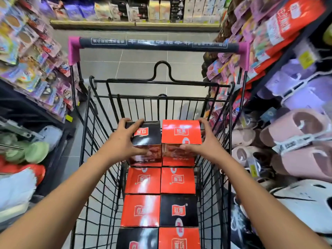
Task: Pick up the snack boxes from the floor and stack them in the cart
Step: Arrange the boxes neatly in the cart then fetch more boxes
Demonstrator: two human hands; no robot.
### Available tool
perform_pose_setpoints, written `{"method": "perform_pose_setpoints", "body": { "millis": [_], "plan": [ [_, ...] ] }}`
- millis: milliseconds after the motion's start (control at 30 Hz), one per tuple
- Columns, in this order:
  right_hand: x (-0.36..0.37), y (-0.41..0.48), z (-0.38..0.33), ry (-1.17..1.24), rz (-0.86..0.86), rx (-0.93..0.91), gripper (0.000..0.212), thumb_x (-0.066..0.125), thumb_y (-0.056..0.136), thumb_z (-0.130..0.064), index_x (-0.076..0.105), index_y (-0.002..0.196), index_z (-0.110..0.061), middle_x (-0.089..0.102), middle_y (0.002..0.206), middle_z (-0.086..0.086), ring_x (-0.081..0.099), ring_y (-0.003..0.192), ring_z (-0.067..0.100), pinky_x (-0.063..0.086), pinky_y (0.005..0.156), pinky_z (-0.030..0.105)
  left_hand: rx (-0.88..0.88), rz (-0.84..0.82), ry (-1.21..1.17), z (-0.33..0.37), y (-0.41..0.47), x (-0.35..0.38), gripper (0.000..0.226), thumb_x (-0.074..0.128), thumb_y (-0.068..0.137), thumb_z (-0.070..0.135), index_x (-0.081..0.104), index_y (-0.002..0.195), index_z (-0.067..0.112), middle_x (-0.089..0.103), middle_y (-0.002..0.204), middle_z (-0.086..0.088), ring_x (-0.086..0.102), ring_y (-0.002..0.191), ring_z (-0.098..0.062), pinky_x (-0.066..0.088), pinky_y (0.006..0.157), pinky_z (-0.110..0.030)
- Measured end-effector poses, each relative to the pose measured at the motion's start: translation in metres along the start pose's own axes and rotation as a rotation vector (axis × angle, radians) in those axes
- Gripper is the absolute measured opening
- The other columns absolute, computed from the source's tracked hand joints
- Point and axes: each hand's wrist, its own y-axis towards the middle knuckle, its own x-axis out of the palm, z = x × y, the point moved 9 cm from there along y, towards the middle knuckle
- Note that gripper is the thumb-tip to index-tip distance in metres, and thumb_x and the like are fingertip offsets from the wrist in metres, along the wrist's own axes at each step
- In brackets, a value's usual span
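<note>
A black wire cart [89,141] fills the middle of the view, its handle bar [158,44] at the far end. Several red and black snack boxes lie flat in two rows on its floor, such as a red one [142,180] and a black one [178,210]. Above the far end of these rows I hold two more boxes side by side. My left hand [125,141] grips the black box [150,139] by its left side. My right hand [203,141] grips the red box [181,132] by its right side.
Shelves of hanging snack packets [36,69] crowd the left side. On the right hang more packets [269,33] and pink and purple slippers [296,132]. Grey tiled floor [143,60] runs ahead to a far shelf of boxes [143,11].
</note>
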Motion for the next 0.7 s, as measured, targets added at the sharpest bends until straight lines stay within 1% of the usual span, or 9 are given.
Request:
{"method": "perform_pose_setpoints", "body": {
  "millis": [200, 300, 367, 400, 433, 500, 567, 633, 700],
  "plan": [
    [0.001, -0.010, 0.005, -0.003, 0.034, 0.019, 0.113, 0.088, 0.055, -0.045, 0.018, 0.144, -0.041, 0.052, 0.129, -0.001, 0.059, 0.109, 0.016, 0.051, 0.097, 0.041, 0.031, 0.016, -0.012, 0.000, -0.005, 0.001, 0.105, 0.082, 0.058, 0.057, 0.026, 0.145, 0.042, 0.020, 0.139, 0.010, 0.044, 0.122, -0.019, 0.044, 0.103, -0.037],
    [0.003, -0.010, 0.006, 0.004, 0.012, 0.018, 0.110, 0.089, 0.060, -0.039, 0.018, 0.145, -0.039, 0.053, 0.124, -0.003, 0.059, 0.102, 0.008, 0.051, 0.084, 0.027, 0.047, 0.007, -0.033, -0.004, -0.007, 0.001, 0.108, 0.075, 0.050, 0.068, 0.027, 0.144, 0.044, 0.021, 0.137, 0.012, 0.044, 0.121, -0.018, 0.044, 0.103, -0.038],
    [0.004, -0.011, 0.006, 0.001, -0.006, 0.017, 0.109, 0.088, 0.062, -0.036, 0.018, 0.146, -0.038, 0.054, 0.116, -0.009, 0.056, 0.096, -0.002, 0.047, 0.075, 0.018, 0.058, 0.007, -0.035, -0.005, -0.009, 0.002, 0.105, 0.078, 0.053, 0.064, 0.028, 0.144, 0.044, 0.022, 0.138, 0.011, 0.044, 0.121, -0.017, 0.044, 0.103, -0.035],
    [0.004, -0.011, 0.007, 0.003, -0.012, 0.020, 0.109, 0.088, 0.063, -0.035, 0.017, 0.146, -0.038, 0.053, 0.112, -0.012, 0.056, 0.096, -0.002, 0.046, 0.074, 0.016, 0.060, 0.008, -0.037, -0.004, -0.010, 0.003, 0.104, 0.080, 0.055, 0.060, 0.027, 0.144, 0.044, 0.021, 0.139, 0.011, 0.044, 0.121, -0.017, 0.043, 0.103, -0.033],
    [0.003, -0.012, 0.008, 0.004, -0.015, 0.025, 0.109, 0.088, 0.063, -0.035, 0.017, 0.146, -0.039, 0.053, 0.110, -0.013, 0.058, 0.098, 0.002, 0.046, 0.075, 0.018, 0.057, 0.008, -0.038, -0.004, -0.010, 0.003, 0.104, 0.081, 0.057, 0.056, 0.027, 0.144, 0.044, 0.019, 0.141, 0.011, 0.043, 0.122, -0.017, 0.042, 0.104, -0.033],
    [0.003, -0.013, 0.009, -0.001, -0.021, 0.029, 0.109, 0.088, 0.062, -0.037, 0.017, 0.144, -0.041, 0.055, 0.118, -0.005, 0.059, 0.104, 0.011, 0.046, 0.078, 0.021, 0.044, 0.003, -0.033, -0.004, -0.010, 0.004, 0.105, 0.082, 0.058, 0.055, 0.025, 0.145, 0.045, 0.013, 0.147, 0.013, 0.040, 0.127, -0.019, 0.041, 0.105, -0.033],
    [0.003, -0.013, 0.009, -0.005, -0.023, 0.025, 0.105, 0.087, 0.063, -0.035, 0.019, 0.142, -0.041, 0.054, 0.124, 0.000, 0.059, 0.103, 0.008, 0.045, 0.072, 0.015, 0.027, -0.019, -0.022, -0.005, -0.010, 0.005, 0.109, 0.078, 0.054, 0.064, 0.020, 0.146, 0.047, 0.003, 0.152, 0.017, 0.034, 0.134, -0.021, 0.038, 0.108, -0.037],
    [0.002, -0.014, 0.006, -0.016, -0.018, 0.013, 0.101, 0.086, 0.064, -0.036, 0.020, 0.141, -0.042, 0.053, 0.123, -0.002, 0.059, 0.102, 0.006, 0.043, 0.069, 0.010, 0.002, -0.043, -0.041, -0.006, -0.011, 0.005, 0.114, 0.066, 0.047, 0.081, 0.017, 0.145, 0.051, -0.006, 0.154, 0.020, 0.026, 0.140, -0.022, 0.036, 0.111, -0.043],
    [0.002, -0.015, 0.005, -0.032, -0.016, 0.001, 0.105, 0.084, 0.063, -0.044, 0.016, 0.143, -0.046, 0.049, 0.125, -0.006, 0.056, 0.111, 0.012, 0.047, 0.082, 0.019, -0.010, -0.041, -0.067, -0.006, -0.012, 0.004, 0.116, 0.055, 0.042, 0.093, 0.016, 0.144, 0.054, -0.014, 0.154, 0.022, 0.021, 0.143, -0.023, 0.034, 0.111, -0.046]
  ]
}}
